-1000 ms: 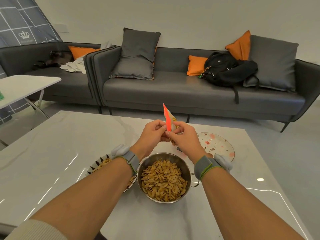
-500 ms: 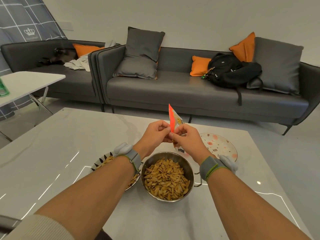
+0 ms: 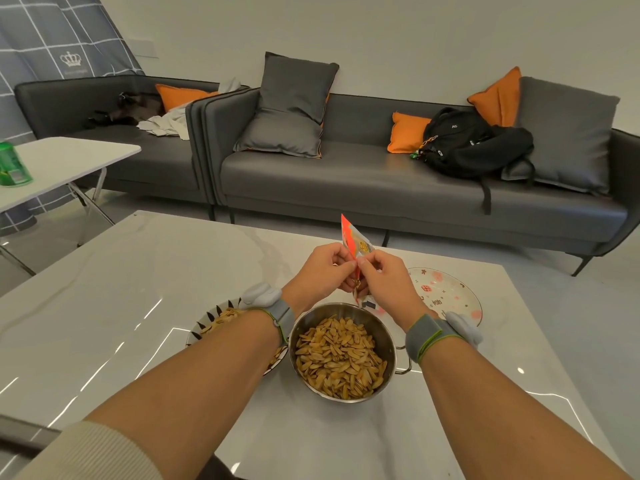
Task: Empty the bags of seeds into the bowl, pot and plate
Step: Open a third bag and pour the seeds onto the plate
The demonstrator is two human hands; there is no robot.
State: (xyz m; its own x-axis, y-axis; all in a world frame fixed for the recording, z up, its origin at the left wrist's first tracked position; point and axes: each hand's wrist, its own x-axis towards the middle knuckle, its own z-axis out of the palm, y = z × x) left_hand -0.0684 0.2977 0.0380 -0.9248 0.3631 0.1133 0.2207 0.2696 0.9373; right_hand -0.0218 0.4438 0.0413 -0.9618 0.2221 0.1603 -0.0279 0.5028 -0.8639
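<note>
Grey sofas [image 3: 346, 174] line the wall behind a white marble table [image 3: 138, 306], which carries everything for the task. On that table, going left to right, a patterned bowl [image 3: 207, 327] holding seeds sits mostly hidden under the left forearm, a steel pot [image 3: 384, 332] heaped with seeds [image 3: 339, 358] stands just beside it, and a floral plate [image 3: 450, 292] lies at about two o'clock from the pot. Above the pot's far rim, the left hand [image 3: 318, 275] and the right hand [image 3: 384, 278] meet, each pinching the red seed bag [image 3: 353, 240] between thumb and fingertips. Its upper corner juts up at twelve o'clock from the pinch, while its lower end hangs below the knuckles, towards the pot.
</note>
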